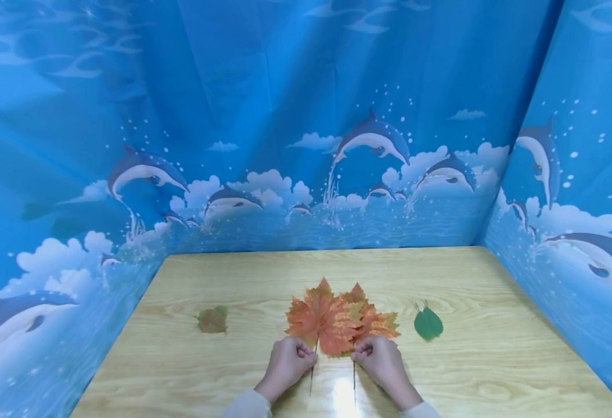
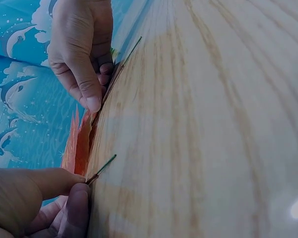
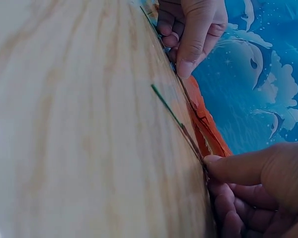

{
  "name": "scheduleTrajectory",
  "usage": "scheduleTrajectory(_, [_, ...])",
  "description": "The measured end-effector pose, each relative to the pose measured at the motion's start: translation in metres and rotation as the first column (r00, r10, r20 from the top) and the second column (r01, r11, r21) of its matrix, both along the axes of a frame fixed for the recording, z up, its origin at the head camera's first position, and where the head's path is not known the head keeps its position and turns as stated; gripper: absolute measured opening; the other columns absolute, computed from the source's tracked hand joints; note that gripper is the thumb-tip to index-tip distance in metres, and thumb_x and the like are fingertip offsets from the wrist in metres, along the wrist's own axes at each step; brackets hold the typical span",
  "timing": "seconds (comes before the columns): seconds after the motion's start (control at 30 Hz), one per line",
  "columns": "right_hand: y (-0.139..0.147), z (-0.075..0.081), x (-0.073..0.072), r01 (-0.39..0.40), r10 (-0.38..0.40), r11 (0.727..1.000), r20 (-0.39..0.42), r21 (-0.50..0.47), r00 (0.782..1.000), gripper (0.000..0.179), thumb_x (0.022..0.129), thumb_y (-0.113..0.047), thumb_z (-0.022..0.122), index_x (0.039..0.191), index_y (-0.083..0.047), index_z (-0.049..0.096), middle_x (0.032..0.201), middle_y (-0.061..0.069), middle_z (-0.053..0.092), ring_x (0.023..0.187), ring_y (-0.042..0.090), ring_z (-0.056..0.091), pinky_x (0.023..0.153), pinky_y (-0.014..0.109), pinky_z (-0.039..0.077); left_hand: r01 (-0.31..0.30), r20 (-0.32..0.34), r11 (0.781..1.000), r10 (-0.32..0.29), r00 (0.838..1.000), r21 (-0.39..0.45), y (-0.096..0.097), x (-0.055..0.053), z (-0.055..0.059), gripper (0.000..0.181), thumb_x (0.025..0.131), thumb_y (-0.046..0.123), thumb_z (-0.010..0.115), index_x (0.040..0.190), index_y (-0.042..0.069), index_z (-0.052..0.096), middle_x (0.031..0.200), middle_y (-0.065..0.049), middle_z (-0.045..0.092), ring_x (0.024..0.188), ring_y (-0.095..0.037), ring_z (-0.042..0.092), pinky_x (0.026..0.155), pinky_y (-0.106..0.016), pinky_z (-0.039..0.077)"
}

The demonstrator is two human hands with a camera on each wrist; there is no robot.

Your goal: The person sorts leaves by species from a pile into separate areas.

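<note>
Two orange-red artificial maple leaves lie at the middle of the table in the head view. The left maple leaf (image 1: 320, 316) overlaps the right maple leaf (image 1: 381, 322). My left hand (image 1: 290, 360) pinches the left leaf's thin dark stem (image 1: 313, 374) between thumb and fingers. On the other side, my right hand (image 1: 381, 360) holds the right leaf's stem (image 1: 355, 383) in the same kind of pinch. Both stems point toward me, and their green tips (image 3: 159, 96) stick out past the fingers in the wrist views.
To the left lies a small brownish-green leaf (image 1: 212, 320). A dark green leaf (image 1: 428, 323) is off to the right. The light wooden table (image 1: 180, 377) is bordered at the back and sides by blue dolphin-print cloth (image 1: 264, 116).
</note>
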State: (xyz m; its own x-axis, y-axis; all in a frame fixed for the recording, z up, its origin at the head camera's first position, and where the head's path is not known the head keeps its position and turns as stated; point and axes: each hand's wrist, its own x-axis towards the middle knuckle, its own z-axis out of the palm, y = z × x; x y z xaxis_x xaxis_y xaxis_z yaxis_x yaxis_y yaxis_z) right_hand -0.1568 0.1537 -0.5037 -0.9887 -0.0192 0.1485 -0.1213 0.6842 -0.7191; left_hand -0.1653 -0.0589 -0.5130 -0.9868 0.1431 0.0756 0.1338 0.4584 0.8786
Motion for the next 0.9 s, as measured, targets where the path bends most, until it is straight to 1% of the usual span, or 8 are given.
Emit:
scheduleTrajectory(0.17, [0.002,-0.001,0.0014,-0.01,0.011,0.999,0.017,-0.034,1.0,0.013,0.071,-0.01,0.082,0.071,-0.01,0.07,0.065,-0.005,0.063,0.058,0.005,0.055,0.055,0.02,0.046,-0.001,0.003,1.0,0.001,1.0,-0.002,0.0009,0.0004,-0.0002,0.01,0.073,-0.001,0.074,0.069,0.004,0.066,0.057,0.001,0.062,0.044,-0.006,0.055,0.043,-0.018,0.047])
scheduleTrajectory(0.43, [0.0026,-0.0024,0.0016,-0.018,0.019,0.998,0.022,-0.055,1.0,0.013,0.072,-0.01,0.082,0.072,-0.01,0.069,0.064,-0.005,0.063,0.058,0.004,0.055,0.055,0.02,0.046,-0.012,0.005,1.0,0.012,1.0,-0.02,0.0009,0.0021,-0.0018,0.011,0.072,0.001,0.076,0.069,0.005,0.067,0.057,0.003,0.061,0.044,-0.005,0.054,0.043,-0.018,0.047])
scheduleTrajectory(0.6, [0.0025,-0.0029,0.0022,-0.021,0.022,0.998,0.02,-0.055,1.0,0.013,0.071,-0.009,0.082,0.072,-0.01,0.069,0.064,-0.005,0.062,0.057,0.003,0.054,0.055,0.019,0.046,-0.029,-0.025,0.996,0.027,0.999,-0.085,0.0015,0.0029,-0.0028,0.013,0.072,0.009,0.08,0.067,0.01,0.068,0.057,0.008,0.059,0.049,-0.002,0.051,0.048,-0.018,0.045])
scheduleTrajectory(0.77, [0.0024,-0.0022,0.0011,-0.023,0.024,0.999,0.021,-0.047,0.999,0.013,0.071,-0.009,0.082,0.071,-0.01,0.069,0.063,-0.006,0.062,0.057,0.003,0.053,0.054,0.019,0.045,-0.048,-0.069,0.985,0.037,0.997,-0.164,0.0045,0.0036,-0.0041,0.017,0.072,0.019,0.082,0.066,0.016,0.067,0.059,0.011,0.058,0.052,0.0,0.049,0.052,-0.019,0.043])
scheduleTrajectory(0.9, [0.0035,-0.0018,-0.001,-0.037,0.038,0.999,0.021,-0.039,0.999,0.013,0.072,-0.01,0.082,0.07,-0.011,0.069,0.063,-0.006,0.062,0.057,0.003,0.053,0.054,0.02,0.045,-0.064,-0.083,0.978,0.048,0.995,-0.197,0.0069,0.0023,-0.0046,0.019,0.072,0.025,0.082,0.066,0.019,0.066,0.059,0.013,0.058,0.052,0.0,0.049,0.053,-0.02,0.043])
